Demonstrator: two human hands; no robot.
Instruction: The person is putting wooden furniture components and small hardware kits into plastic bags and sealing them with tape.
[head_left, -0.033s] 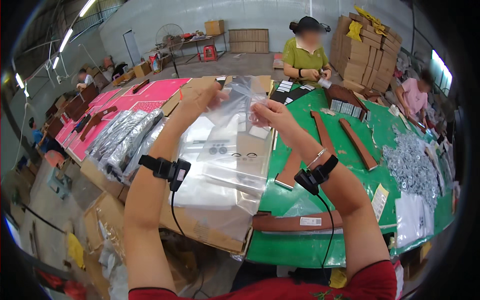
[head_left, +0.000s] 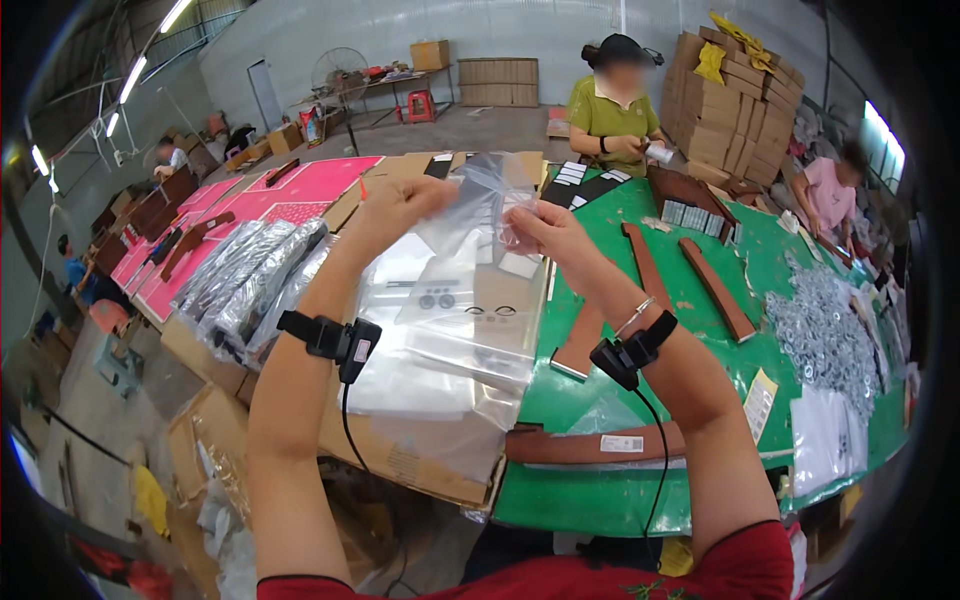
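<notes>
A clear plastic bag hangs upright before me, above a stack of clear bags on cardboard. My right hand pinches the bag's upper right edge between thumb and fingers. My left hand is raised beside the bag's upper left edge. Its fingers are bent and smeared by motion, so whether they grip the plastic cannot be told. Through the film show white labels and dark printed marks.
Brown wooden pieces lie on the green tabletop. A wrapped brown piece is near the front edge. Metal parts are heaped at right, silvery wrapped bundles at left. A co-worker stands across the table.
My left hand has shifted slightly and its fingers have drawn in from the bag's edge. My right hand keeps its pinch. The co-worker across the table has moved a small whitish item.
</notes>
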